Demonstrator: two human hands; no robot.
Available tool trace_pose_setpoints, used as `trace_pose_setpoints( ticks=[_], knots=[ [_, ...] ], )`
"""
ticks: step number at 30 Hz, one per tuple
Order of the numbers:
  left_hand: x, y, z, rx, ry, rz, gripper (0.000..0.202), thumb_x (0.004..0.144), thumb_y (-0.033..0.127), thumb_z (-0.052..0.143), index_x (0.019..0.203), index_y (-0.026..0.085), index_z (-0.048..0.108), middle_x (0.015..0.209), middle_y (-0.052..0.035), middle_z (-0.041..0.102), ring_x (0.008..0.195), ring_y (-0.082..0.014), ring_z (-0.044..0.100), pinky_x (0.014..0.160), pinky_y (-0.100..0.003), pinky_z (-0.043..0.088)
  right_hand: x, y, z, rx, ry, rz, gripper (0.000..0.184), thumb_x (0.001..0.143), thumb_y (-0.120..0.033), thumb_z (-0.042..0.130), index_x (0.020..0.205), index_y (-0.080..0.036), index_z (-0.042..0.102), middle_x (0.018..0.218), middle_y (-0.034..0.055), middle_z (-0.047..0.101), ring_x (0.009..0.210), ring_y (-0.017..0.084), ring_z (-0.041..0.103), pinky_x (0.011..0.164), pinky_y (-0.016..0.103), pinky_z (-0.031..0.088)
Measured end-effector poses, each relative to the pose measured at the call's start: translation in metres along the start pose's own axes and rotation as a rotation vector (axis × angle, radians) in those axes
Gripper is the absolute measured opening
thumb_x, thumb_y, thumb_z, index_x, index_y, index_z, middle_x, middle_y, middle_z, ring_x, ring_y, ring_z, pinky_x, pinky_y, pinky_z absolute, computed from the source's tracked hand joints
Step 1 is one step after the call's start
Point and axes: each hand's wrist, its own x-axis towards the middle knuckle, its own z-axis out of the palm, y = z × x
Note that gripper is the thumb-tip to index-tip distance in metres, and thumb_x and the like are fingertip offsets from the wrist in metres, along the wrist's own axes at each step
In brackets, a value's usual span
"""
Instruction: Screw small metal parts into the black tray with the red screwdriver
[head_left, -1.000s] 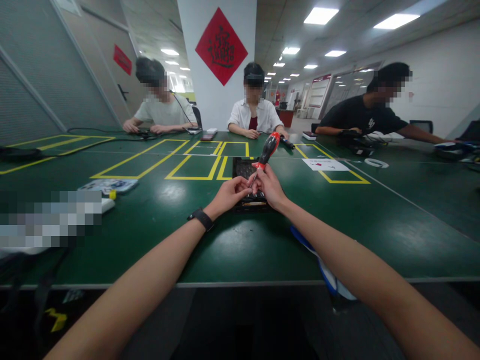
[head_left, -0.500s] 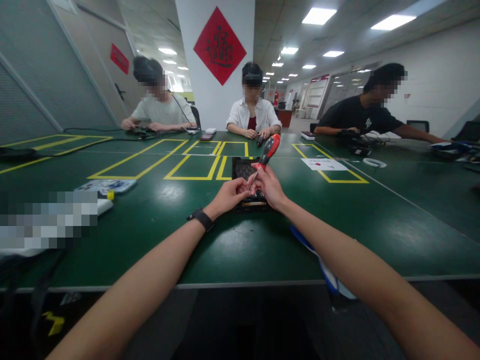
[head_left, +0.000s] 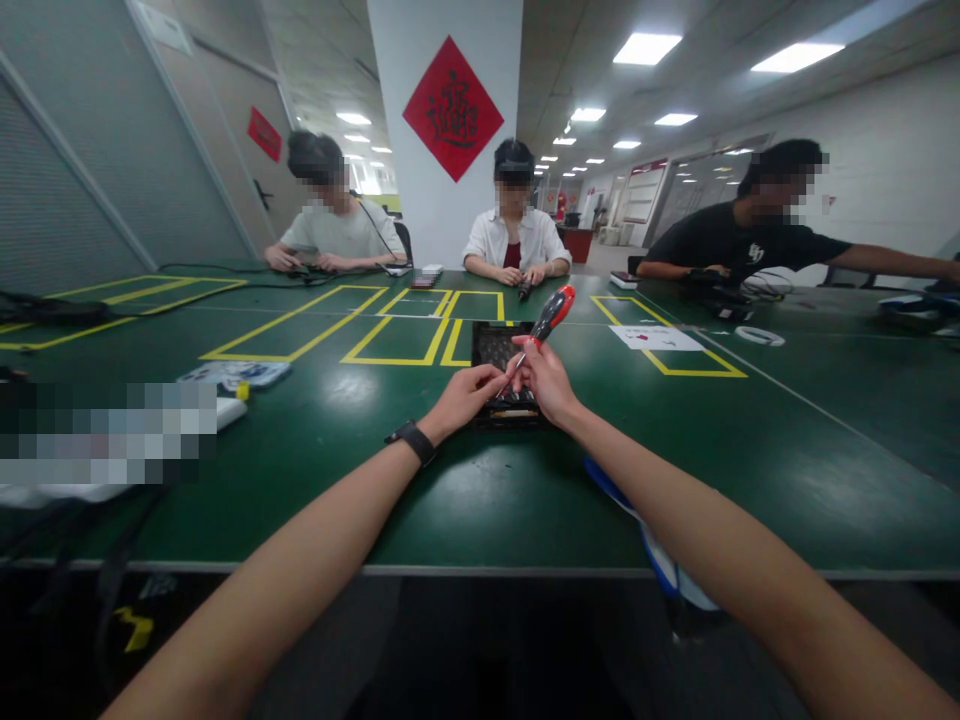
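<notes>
My right hand (head_left: 547, 382) is closed around the lower end of a screwdriver (head_left: 550, 315) with a red and black handle, which tilts up and to the right. My left hand (head_left: 469, 398), with a black band on the wrist, pinches its fingertips at the screwdriver's metal tip. Both hands hover over the near edge of a black tray (head_left: 496, 352) lying on the green table (head_left: 360, 440). What lies in the tray is too small to make out.
Three people sit at the far side of the table, hands on small items. Yellow tape rectangles (head_left: 390, 340) mark the tabletop. A white sheet (head_left: 655, 337) lies to the right, a flat pack (head_left: 234, 374) to the left, a blue and white object (head_left: 660, 560) under my right forearm.
The view has shifted slightly, so everything sits a little lower and to the right. My hands keep the same hold on the screwdriver. The person in white has drawn both hands together.
</notes>
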Motion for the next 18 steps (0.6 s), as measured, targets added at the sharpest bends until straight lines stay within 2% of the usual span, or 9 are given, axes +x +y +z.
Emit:
trace_pose_setpoints(
  ticks=[4,10,12,14,16,18],
  knots=[
    [0.001,-0.003,-0.001,0.03,0.013,-0.037,0.035,0.075,0.046,0.058,0.077,0.012,0.064,0.063,0.0004,0.057,0.055,-0.0088,0.045,0.054,-0.021,0.035,0.0,-0.001,0.0,-0.045,0.004,-0.011,0.039,0.084,-0.053,0.044,0.105,-0.021,0.043,0.064,-0.0039,0.059,0.044,0.007,0.051,0.046,0.018,0.041],
    [0.0,-0.007,-0.002,0.019,-0.086,0.012,0.038,0.083,0.046,0.046,0.079,0.013,0.065,0.068,-0.0013,0.06,0.062,-0.0115,0.051,0.063,-0.024,0.04,-0.001,0.0,-0.001,-0.082,-0.02,0.054,0.041,0.085,-0.053,0.04,0.112,-0.023,0.04,0.069,-0.004,0.06,0.045,0.007,0.053,0.047,0.02,0.044],
    [0.002,-0.012,-0.004,0.073,-0.011,0.021,0.038,0.085,0.045,0.043,0.08,0.015,0.065,0.074,-0.0022,0.061,0.071,-0.0133,0.054,0.07,-0.026,0.042,-0.002,0.0,0.001,-0.106,-0.012,0.061,0.041,0.085,-0.054,0.04,0.112,-0.023,0.039,0.068,-0.0049,0.059,0.043,0.007,0.052,0.046,0.019,0.043],
    [0.006,-0.022,-0.008,0.116,0.138,0.014,0.035,0.085,0.043,0.043,0.087,0.016,0.064,0.089,-0.0044,0.063,0.087,-0.0154,0.055,0.083,-0.028,0.042,-0.002,-0.001,0.002,-0.114,0.009,0.032,0.04,0.084,-0.054,0.04,0.111,-0.023,0.04,0.066,-0.0053,0.058,0.042,0.006,0.05,0.043,0.018,0.04],
    [0.01,-0.037,-0.013,0.088,0.254,-0.061,0.034,0.083,0.042,0.047,0.102,0.016,0.06,0.108,-0.0076,0.06,0.101,-0.0169,0.053,0.091,-0.03,0.04,0.0,-0.003,0.002,-0.107,0.064,-0.011,0.039,0.084,-0.054,0.04,0.107,-0.023,0.042,0.064,-0.0056,0.057,0.039,0.006,0.047,0.04,0.017,0.036],
    [0.014,-0.052,-0.015,0.008,0.276,-0.2,0.044,0.079,0.042,0.053,0.114,0.015,0.053,0.116,-0.0114,0.057,0.105,-0.0184,0.053,0.093,-0.032,0.041,0.005,-0.007,-0.003,-0.113,0.171,-0.041,0.035,0.084,-0.051,0.041,0.102,-0.021,0.044,0.058,-0.006,0.053,0.037,0.005,0.041,0.037,0.016,0.03]
  ],
)
